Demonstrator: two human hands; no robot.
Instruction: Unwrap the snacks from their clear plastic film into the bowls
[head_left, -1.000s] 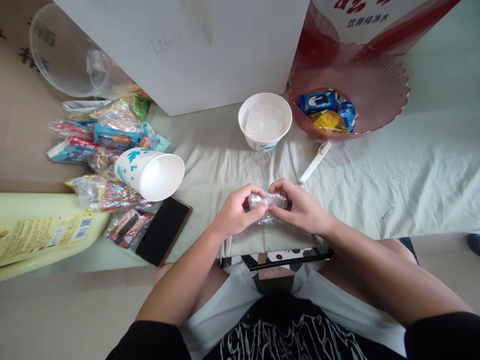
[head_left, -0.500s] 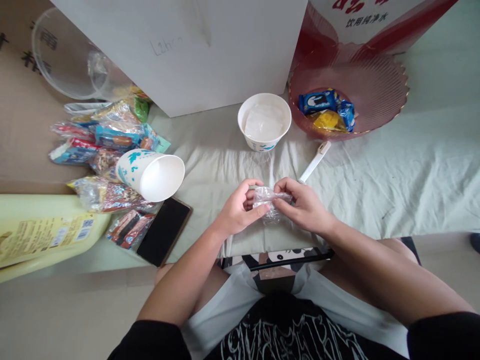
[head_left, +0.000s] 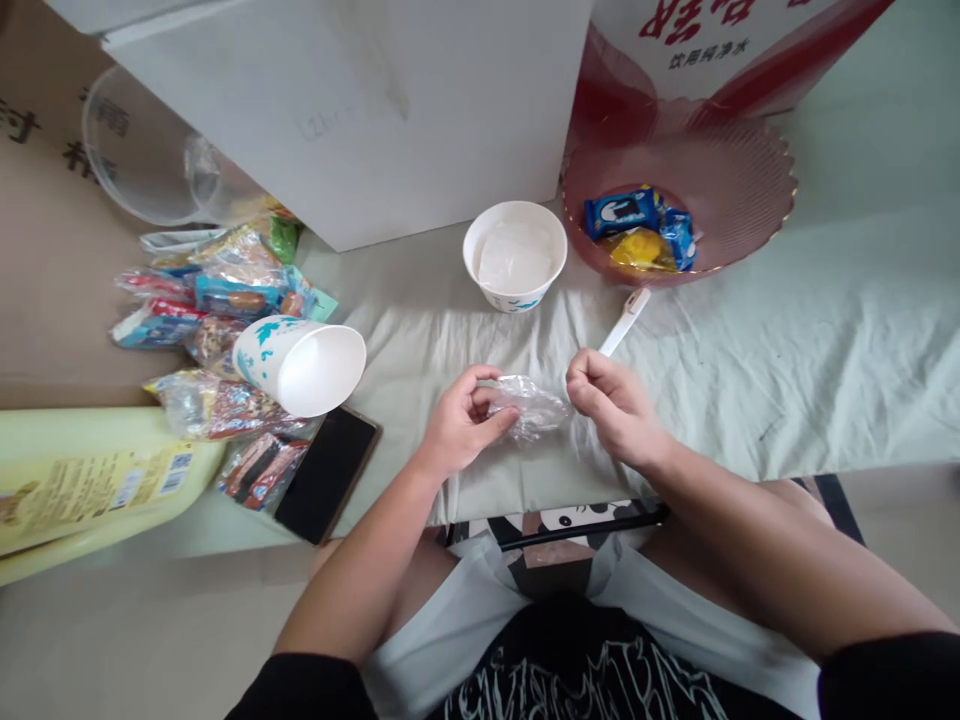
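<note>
Between my hands, above the cloth-covered surface, is a crumpled piece of clear plastic film (head_left: 534,408). My left hand (head_left: 465,418) pinches its left end, thumb in front and fingers behind. At the film's right end, my right hand (head_left: 611,405) is closed, thumb against curled forefinger; the bit of film in its grip is mostly hidden. Beyond the hands stands a white paper cup (head_left: 514,300) with blue leaf print and whitish translucent plastic (head_left: 514,255) inside. A white-handled tool (head_left: 625,322) lies just past my right hand, its near end hidden.
At left, a second paper cup (head_left: 322,370) lies tipped among packaged snacks (head_left: 225,400), beside a dark phone (head_left: 330,475) and a yellow container (head_left: 97,490). A pink ribbed bowl (head_left: 742,205) holds wrapped snacks at right. A white box (head_left: 450,130) stands behind.
My hands have moved apart, and the film is stretched wider between them. My right hand has closed more tightly. The whole view has shifted slightly.
</note>
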